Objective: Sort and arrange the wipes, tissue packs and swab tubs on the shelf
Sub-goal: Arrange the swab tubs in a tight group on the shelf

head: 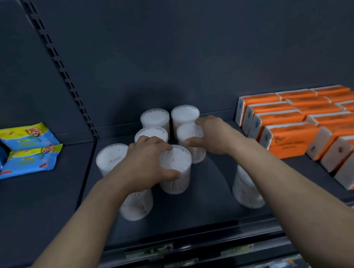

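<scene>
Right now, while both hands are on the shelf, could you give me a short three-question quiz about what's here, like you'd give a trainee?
1. True or false: the left hand grips the front swab tub while the right hand grips the middle-right swab tub.
2. On which side of those tubs do the orange tissue packs lie? A) left B) right C) stacked on top
3. Fill in: the blue-and-yellow wipes packs lie to the ____ of the slotted post.
Key: 1 true; 2 B; 3 left.
</scene>
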`<state>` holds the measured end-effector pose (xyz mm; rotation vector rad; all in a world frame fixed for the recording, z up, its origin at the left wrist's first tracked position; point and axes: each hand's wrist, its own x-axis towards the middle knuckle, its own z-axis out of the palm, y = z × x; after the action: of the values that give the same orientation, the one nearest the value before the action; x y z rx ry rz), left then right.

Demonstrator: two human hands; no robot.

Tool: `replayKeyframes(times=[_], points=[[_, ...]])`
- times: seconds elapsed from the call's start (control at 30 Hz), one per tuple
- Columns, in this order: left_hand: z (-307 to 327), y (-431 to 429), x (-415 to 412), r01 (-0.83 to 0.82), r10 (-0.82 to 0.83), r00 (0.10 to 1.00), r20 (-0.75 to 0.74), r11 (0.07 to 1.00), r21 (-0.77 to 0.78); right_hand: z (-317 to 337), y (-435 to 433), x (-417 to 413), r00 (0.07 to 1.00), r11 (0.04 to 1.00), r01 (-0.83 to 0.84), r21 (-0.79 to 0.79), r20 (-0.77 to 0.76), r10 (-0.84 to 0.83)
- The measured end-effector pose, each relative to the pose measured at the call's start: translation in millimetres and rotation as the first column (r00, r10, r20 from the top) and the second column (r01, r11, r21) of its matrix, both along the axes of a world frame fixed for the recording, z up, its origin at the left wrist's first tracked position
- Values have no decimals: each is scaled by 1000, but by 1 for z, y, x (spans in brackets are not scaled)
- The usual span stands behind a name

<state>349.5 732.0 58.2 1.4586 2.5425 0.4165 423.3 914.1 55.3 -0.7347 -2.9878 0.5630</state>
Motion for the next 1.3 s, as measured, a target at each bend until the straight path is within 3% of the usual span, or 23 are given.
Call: replayKeyframes(times=[0.27,0.5,0.63,0.73,0.83,0.97,1.1,1.3], points=[[-7,-3,6,-37,36,999,17,996,86,18,7,30,998,999,-38,-2,-50,38],[-9,-13,18,6,-2,999,-42,997,83,12,-8,96,987,995,84,-50,143,-76],[-16,-34,25,5,15,996,-92,975,222,7,-22,120,955,978,206,15,214,-205],[-21,-44,27,-10,42,992,-116,964,266,1,-33,122,939,952,293,87,160,-304],[-23,-38,28,-14,50,988,-144,970,243,-3,-48,113,944,945,324,48,48,-326],[-27,-26,31,-41,81,973,-218,982,185,-14,-69,94,954,959,283,-1,-102,-282],[-33,-23,30,-58,99,965,-243,984,171,-14,-72,90,968,973,192,-131,-141,-210],[-33,-26,29,-83,134,964,-231,972,220,-17,-67,81,953,969,186,-162,-209,-218]])
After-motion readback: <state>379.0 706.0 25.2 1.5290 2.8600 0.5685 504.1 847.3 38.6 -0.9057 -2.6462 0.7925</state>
